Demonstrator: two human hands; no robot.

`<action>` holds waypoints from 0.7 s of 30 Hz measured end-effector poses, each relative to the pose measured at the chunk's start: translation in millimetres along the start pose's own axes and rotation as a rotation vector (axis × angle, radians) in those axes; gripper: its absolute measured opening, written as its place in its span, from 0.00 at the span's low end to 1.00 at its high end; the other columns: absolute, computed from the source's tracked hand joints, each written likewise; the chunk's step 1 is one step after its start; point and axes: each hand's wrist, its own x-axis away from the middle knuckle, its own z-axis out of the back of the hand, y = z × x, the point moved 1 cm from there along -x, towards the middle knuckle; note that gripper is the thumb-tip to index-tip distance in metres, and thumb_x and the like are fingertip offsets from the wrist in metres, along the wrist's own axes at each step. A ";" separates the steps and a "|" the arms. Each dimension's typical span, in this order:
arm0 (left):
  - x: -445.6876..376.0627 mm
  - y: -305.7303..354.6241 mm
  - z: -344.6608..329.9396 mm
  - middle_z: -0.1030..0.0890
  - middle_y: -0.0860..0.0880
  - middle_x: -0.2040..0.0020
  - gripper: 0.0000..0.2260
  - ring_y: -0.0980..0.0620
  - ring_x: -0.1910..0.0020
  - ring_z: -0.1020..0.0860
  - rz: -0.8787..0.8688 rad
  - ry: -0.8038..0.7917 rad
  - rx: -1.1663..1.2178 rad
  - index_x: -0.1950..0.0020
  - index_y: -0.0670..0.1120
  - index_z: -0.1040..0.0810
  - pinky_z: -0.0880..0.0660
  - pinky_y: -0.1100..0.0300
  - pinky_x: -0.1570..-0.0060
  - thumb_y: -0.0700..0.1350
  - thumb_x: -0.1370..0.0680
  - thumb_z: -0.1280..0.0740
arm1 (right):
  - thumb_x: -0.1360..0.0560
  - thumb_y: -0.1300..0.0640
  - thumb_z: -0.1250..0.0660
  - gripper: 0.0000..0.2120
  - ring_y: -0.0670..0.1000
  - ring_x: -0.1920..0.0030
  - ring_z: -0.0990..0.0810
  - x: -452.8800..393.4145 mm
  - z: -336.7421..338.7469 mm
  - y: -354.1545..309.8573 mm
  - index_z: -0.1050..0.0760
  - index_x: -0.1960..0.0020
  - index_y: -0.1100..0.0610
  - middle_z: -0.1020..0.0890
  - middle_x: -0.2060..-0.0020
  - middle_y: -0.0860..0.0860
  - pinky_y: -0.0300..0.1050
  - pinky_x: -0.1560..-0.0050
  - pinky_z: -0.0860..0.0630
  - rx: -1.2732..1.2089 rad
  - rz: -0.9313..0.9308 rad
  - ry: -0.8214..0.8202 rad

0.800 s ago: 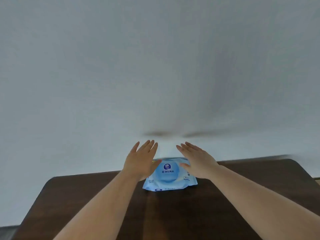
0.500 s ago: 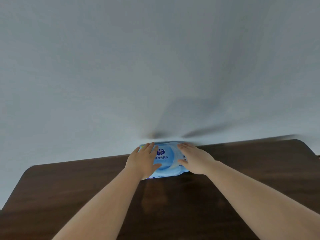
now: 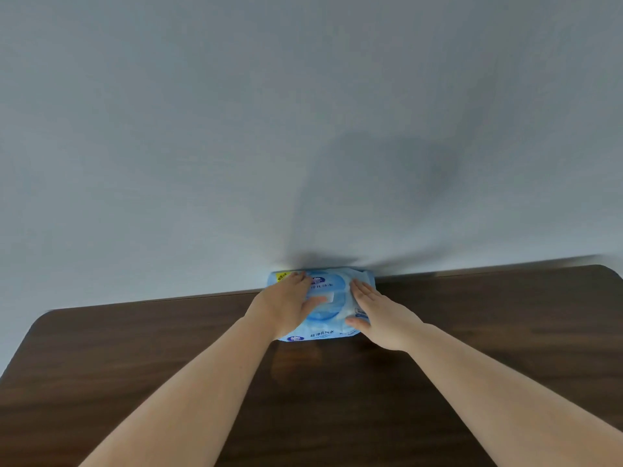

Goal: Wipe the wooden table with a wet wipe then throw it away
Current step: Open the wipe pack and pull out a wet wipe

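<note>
Our left hand and right hand lie flat, fingers together, on the wipes pack at the table edge; we judge one should steady it while the other lifts the flap.

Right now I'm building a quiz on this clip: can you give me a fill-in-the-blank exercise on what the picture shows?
1. Both hands rest on a light ____ pack of wet wipes.
2. The pack lies on the dark wooden table, at the edge nearest the ____.
3. The left hand covers the pack's ____ side; the right hand covers the other.

Missing words: blue; wall; left
</note>
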 end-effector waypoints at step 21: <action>-6.6 31.6 -11.6 0.20 0.48 0.51 0.10 0.47 0.48 0.24 0.257 0.403 0.190 0.51 0.45 0.23 0.31 0.56 0.55 0.50 0.24 0.38 | 0.20 0.44 0.45 0.31 0.53 0.27 0.37 -1.4 12.7 -8.6 0.51 0.23 0.57 0.44 0.23 0.52 0.50 0.32 0.34 0.159 -0.007 0.009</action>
